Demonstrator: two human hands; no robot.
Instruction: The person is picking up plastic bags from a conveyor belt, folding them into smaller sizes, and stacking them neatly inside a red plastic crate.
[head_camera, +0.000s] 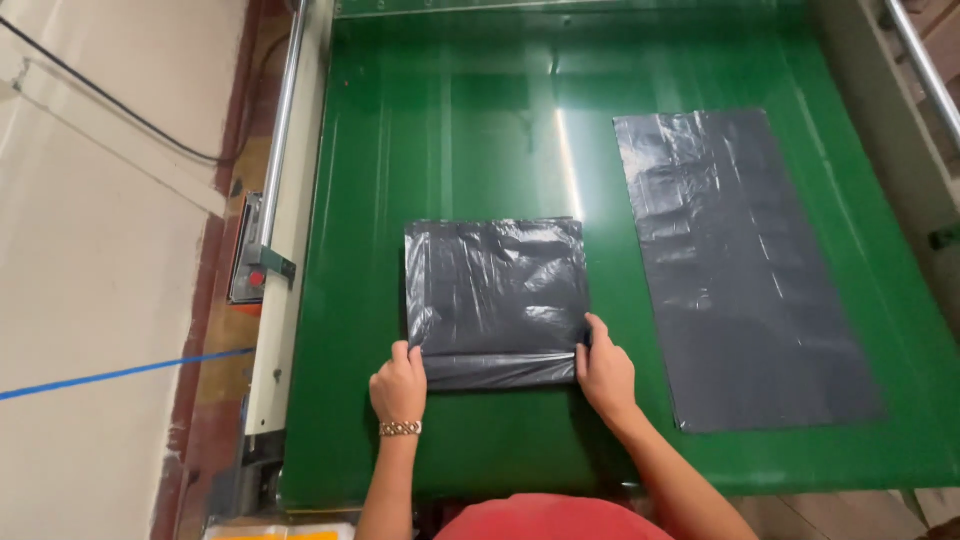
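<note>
A folded black plastic bag (497, 290) lies on the green belt (450, 130), its near edge rolled up into a thin tube. My left hand (398, 385) pinches the left end of that rolled edge; a metal bracelet sits on the wrist. At the right end of the roll, my right hand (604, 370) grips the bag with fingers curled over it. A second black bag (740, 270) lies flat and unfolded to the right, apart from both hands.
A metal rail (283, 130) runs along the belt's left side, with a small control box and red button (250, 262) beside it. A black cable and a blue tape line cross the pale floor (90, 300) on the left. Another rail (925, 70) borders the right.
</note>
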